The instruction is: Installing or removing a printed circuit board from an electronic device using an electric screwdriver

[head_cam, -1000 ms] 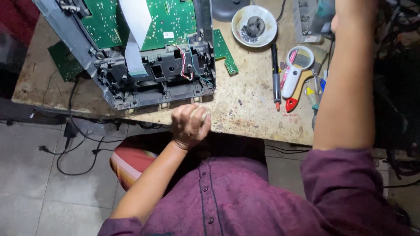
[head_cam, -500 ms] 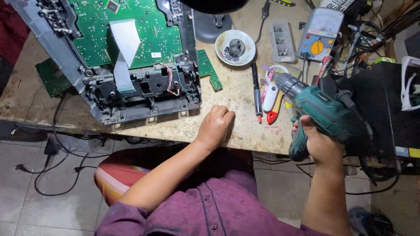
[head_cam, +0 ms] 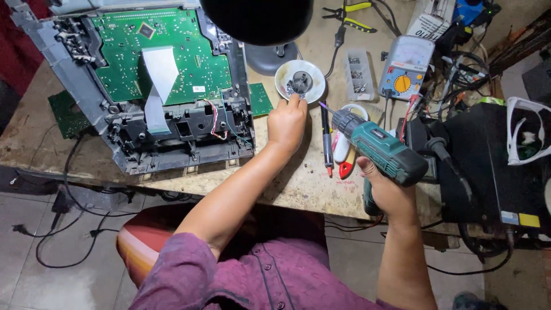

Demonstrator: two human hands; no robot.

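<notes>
My left hand [head_cam: 287, 119] reaches forward over the workbench, fingertips at the rim of a small white dish [head_cam: 299, 81] that holds small metal parts. Whether it pinches a part I cannot tell. My right hand [head_cam: 385, 192] grips the handle of a teal cordless drill [head_cam: 380, 150], its bit pointing up-left toward the dish. An opened grey device chassis [head_cam: 172, 138] with a green circuit board [head_cam: 166, 54] and a white ribbon cable [head_cam: 156, 86] lies to the left of my left hand.
A multimeter [head_cam: 405, 68], a clear parts box [head_cam: 357, 73], pliers [head_cam: 350, 16], a pen [head_cam: 326, 140] and a black lamp head [head_cam: 256, 20] crowd the back of the bench. A black case [head_cam: 488, 166] sits at right. Cables trail on the floor at left.
My left hand moved from the bench's front edge forward to the white dish. The right hand came down holding the drill and now holds it lower, near the bench edge.
</notes>
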